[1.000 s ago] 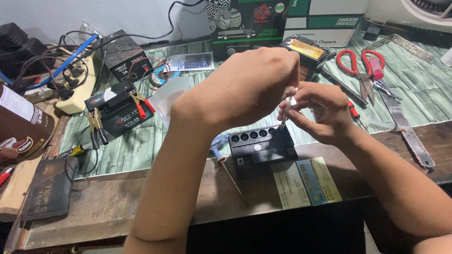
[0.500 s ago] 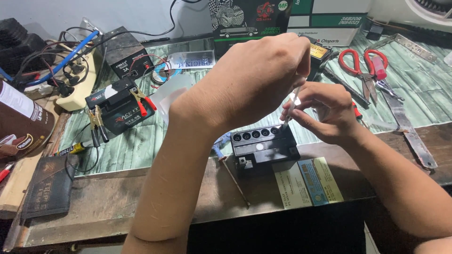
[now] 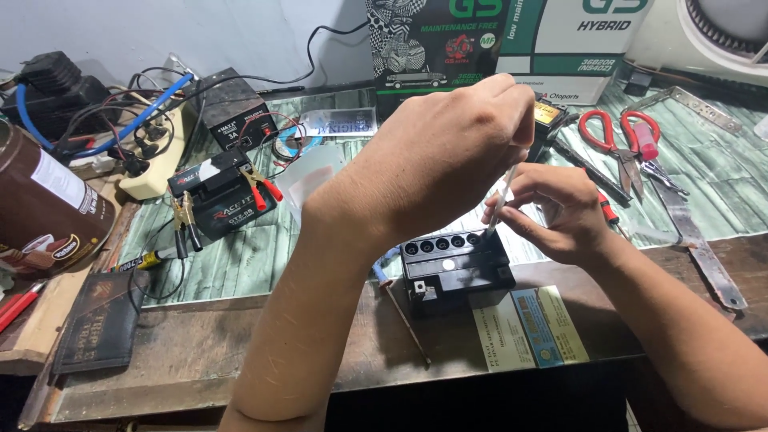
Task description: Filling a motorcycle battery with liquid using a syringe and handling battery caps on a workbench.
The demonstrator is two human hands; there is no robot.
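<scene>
Black small battery (image 3: 454,268) low in the middle of the frame, holes on top open. Thin white tube (image 3: 502,200) tip down in the far right hole. Left hand (image 3: 444,156) pinching the tube top, right hand (image 3: 560,212) closed round it lower down. Other holes waiting; filled or not, cannot tell.

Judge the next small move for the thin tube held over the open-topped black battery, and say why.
Probably ease the thin tube straight down: its lower tip sits at the end hole of the black battery, with the left hand gripping its top and the right hand steadying it.
</scene>
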